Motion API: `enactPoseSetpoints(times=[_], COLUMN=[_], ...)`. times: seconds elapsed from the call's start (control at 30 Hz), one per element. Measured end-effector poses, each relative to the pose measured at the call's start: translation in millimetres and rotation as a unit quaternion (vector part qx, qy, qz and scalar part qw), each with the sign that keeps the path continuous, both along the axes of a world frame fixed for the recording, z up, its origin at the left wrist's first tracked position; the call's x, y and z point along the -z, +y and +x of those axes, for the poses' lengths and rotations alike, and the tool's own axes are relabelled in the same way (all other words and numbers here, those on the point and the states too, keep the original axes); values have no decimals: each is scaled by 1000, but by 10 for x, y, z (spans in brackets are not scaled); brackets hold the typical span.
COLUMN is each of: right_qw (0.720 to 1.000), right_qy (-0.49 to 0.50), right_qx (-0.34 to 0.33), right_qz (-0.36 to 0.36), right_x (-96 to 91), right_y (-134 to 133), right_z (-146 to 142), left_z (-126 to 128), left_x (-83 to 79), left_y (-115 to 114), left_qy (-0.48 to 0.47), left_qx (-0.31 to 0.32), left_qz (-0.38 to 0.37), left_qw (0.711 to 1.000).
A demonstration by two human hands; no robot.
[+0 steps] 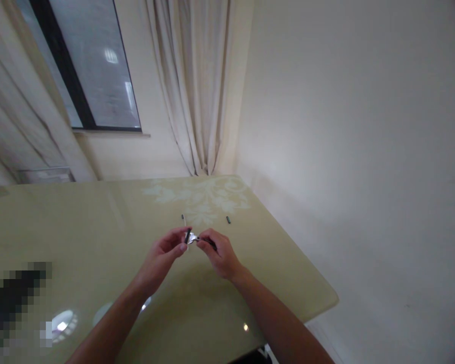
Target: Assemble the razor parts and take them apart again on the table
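Observation:
Both my hands meet above the glossy yellow-green table [79,227]. My left hand [163,255] pinches one end of a small black and silver object [192,237], and my right hand [220,255] pinches its other end with curled fingers. The object is too small to name. On the table just beyond my hands lie a thin pale stick with a dark tip [183,220] and a small dark piece [228,220].
The table's rounded right corner [331,298] is near a plain wall. Curtains [193,86] and a window [94,65] stand behind the table's far edge. A blurred-out dark patch [15,303] covers the lower left.

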State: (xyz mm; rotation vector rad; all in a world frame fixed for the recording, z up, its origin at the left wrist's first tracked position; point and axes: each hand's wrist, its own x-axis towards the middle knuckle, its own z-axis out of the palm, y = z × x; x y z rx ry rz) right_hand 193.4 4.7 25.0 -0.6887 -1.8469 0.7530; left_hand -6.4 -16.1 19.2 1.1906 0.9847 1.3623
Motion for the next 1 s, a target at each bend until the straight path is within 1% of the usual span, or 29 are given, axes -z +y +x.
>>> enactPoseSetpoints(times=[0.17,0.33,0.5,0.7,0.8,0.93,1.0], right_qw=[1000,999,999,999,999,999,999], right_qy=[-5,-7,0,-17,-14,-5,-2], right_qx=[12,21,16,18,28,41,43], right_qz=[2,23,30,30,30,26,27], right_x=[4,-15,-39,3,3,-16,-12], right_y=[-10,-17,-15,11,1,-22,-26], right_z=[-9,2,7,8,11,15,10], left_z=[1,-18,-13,-3,16,32,41], left_x=[49,96,65,34,14,4,16], left_y=[0,18,22,0,-15,-12,-6], left_qy=[-5,-9,-6,0,-22,-60,-64], left_qx=[1,4,-8,3,1,-20,-15], left_qz=[6,12,17,14,20,31,31], left_qw=[1000,1000,1000,1000,1000,998,997])
